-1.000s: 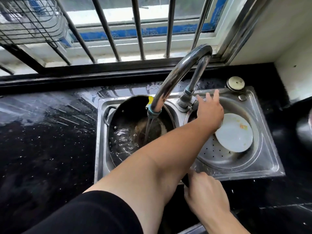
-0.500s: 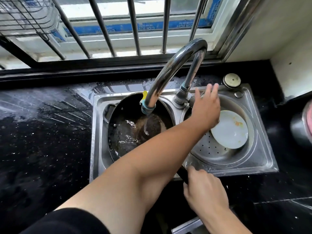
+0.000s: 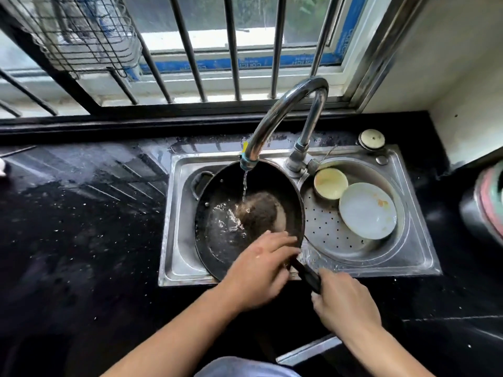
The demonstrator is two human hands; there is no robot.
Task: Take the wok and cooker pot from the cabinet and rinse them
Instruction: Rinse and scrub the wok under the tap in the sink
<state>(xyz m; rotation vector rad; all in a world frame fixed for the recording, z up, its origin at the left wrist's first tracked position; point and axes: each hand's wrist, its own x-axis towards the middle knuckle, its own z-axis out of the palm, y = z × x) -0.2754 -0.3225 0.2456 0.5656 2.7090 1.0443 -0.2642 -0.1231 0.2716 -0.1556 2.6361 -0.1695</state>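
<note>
A black wok (image 3: 217,240) lies in the left basin of the steel sink (image 3: 174,240), its long handle (image 3: 307,273) pointing toward me. Water runs from the curved tap (image 3: 275,115) into the wok and splashes on its worn bottom. My left hand (image 3: 258,270) rests on the wok's near rim, fingers spread over the edge. My right hand (image 3: 343,300) is closed around the handle's end. A dark pot with a coloured rim (image 3: 487,202) shows at the right edge, blurred.
The right basin holds a perforated steel tray (image 3: 326,232), a white plate (image 3: 367,210) and a small bowl (image 3: 330,183). Wet black counter (image 3: 81,227) spreads left. A barred window and a wire rack (image 3: 81,34) stand behind the sink. The wall closes the right.
My left hand has come back from the tap's base to the wok's near rim. The water still runs. The small bowl is uncovered now. My right hand stays on the handle.
</note>
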